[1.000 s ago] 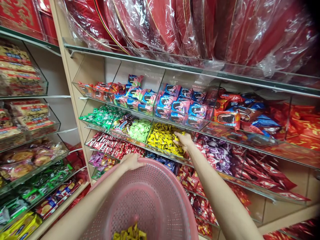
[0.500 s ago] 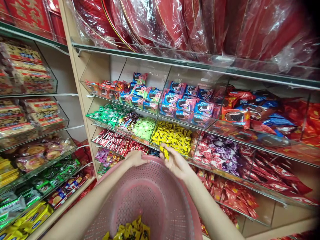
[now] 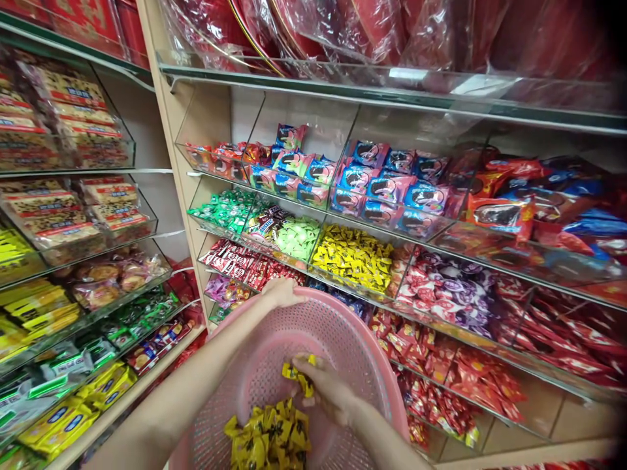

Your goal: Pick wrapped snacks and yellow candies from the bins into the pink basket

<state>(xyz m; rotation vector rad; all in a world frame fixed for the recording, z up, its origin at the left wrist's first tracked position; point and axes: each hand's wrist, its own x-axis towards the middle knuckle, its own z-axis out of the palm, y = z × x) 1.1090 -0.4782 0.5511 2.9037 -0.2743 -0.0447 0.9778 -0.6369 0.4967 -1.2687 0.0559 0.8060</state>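
Observation:
My left hand [image 3: 284, 293] is closed on the far rim of a pink perforated plastic basket [image 3: 385, 346], which tilts toward me. Inside the basket, my right hand [image 3: 318, 382] has its fingers curled round a few yellow-wrapped candies [image 3: 298, 377]. Below it, a heap of the same yellow candies [image 3: 269, 434] lies at the bottom of the basket. Just beyond the rim, a clear shelf bin holds many more yellow candies [image 3: 353, 258].
Clear bins hold green candies [image 3: 225, 210], blue-and-pink cookie packs [image 3: 386, 183], purple-and-white candies [image 3: 445, 294] and red packets [image 3: 484, 375]. On the left, another shelf carries wrapped bars [image 3: 73, 111]. A glass shelf edge [image 3: 343, 94] runs above, under plastic-wrapped red items.
My right hand has moved from beside the yellow candy bin down into the basket with candies in it. My left hand stays on the rim. The view has shifted slightly.

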